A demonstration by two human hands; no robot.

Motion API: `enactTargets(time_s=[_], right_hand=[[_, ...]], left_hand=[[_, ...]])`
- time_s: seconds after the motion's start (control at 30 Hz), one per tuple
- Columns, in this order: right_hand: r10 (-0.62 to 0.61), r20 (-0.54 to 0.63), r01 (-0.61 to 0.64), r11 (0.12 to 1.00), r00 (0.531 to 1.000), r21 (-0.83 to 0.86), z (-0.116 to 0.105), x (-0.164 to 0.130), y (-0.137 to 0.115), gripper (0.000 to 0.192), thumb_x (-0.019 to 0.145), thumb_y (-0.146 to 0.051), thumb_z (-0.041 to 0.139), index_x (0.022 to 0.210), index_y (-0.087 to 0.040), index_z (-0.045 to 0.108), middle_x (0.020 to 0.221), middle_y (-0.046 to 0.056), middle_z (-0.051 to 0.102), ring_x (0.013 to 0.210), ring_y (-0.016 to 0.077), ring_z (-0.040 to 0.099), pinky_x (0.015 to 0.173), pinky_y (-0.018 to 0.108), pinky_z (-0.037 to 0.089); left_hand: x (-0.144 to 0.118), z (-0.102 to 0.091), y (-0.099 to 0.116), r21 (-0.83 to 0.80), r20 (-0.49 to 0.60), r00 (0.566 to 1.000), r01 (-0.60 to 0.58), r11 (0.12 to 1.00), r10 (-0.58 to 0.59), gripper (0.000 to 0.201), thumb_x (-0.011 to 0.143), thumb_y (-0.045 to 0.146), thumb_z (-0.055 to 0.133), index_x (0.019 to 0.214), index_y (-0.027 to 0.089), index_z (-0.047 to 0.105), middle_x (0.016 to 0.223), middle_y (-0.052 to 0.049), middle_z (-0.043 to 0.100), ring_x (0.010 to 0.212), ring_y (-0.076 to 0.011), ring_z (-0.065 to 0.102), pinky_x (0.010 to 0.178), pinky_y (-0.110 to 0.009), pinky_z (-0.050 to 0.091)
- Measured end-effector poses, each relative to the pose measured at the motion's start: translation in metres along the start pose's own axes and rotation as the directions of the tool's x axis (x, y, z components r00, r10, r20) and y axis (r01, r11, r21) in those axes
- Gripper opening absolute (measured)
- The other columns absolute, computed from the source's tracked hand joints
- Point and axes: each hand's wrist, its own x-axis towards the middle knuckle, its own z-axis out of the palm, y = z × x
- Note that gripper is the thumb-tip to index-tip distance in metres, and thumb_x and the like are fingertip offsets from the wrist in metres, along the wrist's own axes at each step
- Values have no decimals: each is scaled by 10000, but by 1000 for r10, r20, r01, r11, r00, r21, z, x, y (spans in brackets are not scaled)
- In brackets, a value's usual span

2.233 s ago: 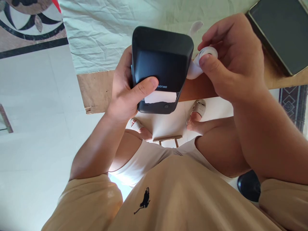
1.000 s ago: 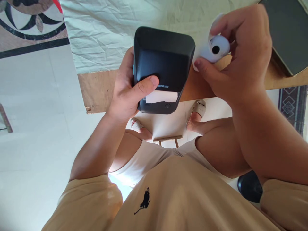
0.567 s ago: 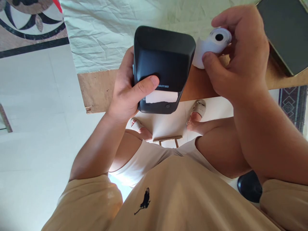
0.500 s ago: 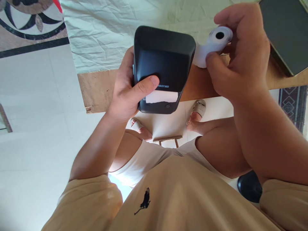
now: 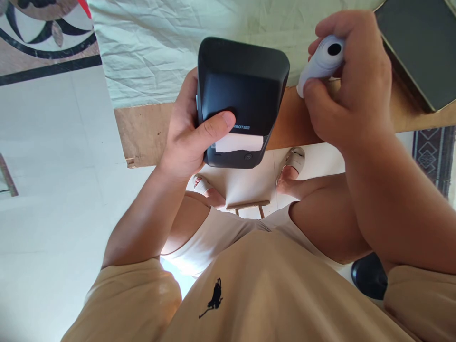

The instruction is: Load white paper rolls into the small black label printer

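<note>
A black label printer is gripped in my left hand, the thumb lying across its front and the other fingers hidden behind it. A short strip of white paper with a torn edge pokes out of its slot, above a small power button. My right hand is closed around a roll of white paper, thumb at its lower end and fingers curled over the top. The roll's dark hollow core faces me. A gap separates the roll from the printer.
A pale green cloth covers most of the wooden table, whose near edge is bare. At the right lies a dark flat tablet-like object. Below are my knees, sandals, and a small wooden bar.
The loose paper end that reached toward the printer is now wound against the roll. My right hand has shifted slightly left and down and turned the roll. My left hand and the printer are nearly still.
</note>
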Motion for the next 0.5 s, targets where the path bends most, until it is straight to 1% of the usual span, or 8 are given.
enactTargets(time_s=[0.07,0.13,0.23,0.3,0.33,0.43,0.5], right_hand=[[-2,-23,0,998,1000,-65,1,0,1,457,680,-155,504,1135,-155,469,1095,72,491,1019,149,472,913,316,417],[13,-47,-18,996,999,-91,1,1,4,434,677,-196,537,1107,-149,498,1068,89,491,998,161,473,890,329,417],[1,-74,-5,998,997,-57,0,5,8,440,687,-195,540,1124,-184,485,1085,51,522,979,146,494,872,304,426],[-21,-103,20,1000,994,-10,0,11,10,470,681,-172,539,1145,-172,461,1097,34,536,948,133,515,845,286,440],[-12,-118,14,1000,993,13,2,16,11,489,673,-160,539,1153,-148,452,1104,41,537,945,136,521,845,289,442],[75,-138,-68,996,988,52,6,31,11,506,649,-142,530,1143,-64,449,1087,103,536,989,191,516,894,353,415],[126,-99,-113,986,987,123,7,42,9,533,670,-162,512,1177,-31,412,1118,140,502,1050,233,484,953,410,361]], left_hand=[[-1,2,-1,4,-41,999,-3,1000,3,436,684,352,624,1071,199,495,895,-60,564,790,-174,542,657,-317,430],[-2,6,-2,10,-74,997,-11,1000,12,430,687,373,611,1065,203,495,878,-54,557,776,-167,538,637,-305,416],[-3,10,-2,12,-113,993,-27,1000,28,447,675,365,618,1071,207,483,884,-49,552,787,-171,536,648,-306,406],[-3,11,-1,8,-107,994,-10,1000,11,457,654,356,636,1064,216,490,891,-45,558,796,-177,538,667,-315,414],[-3,10,-1,5,-99,995,1,1000,0,459,646,353,643,1060,222,495,890,-43,561,789,-176,537,666,-315,415],[-3,9,1,-4,-80,997,9,1000,-9,434,652,336,639,1051,237,497,888,-34,560,761,-163,533,639,-301,414],[-3,9,3,4,-88,996,23,1000,-23,428,656,332,634,1049,237,494,884,-32,557,764,-167,542,640,-302,419]])
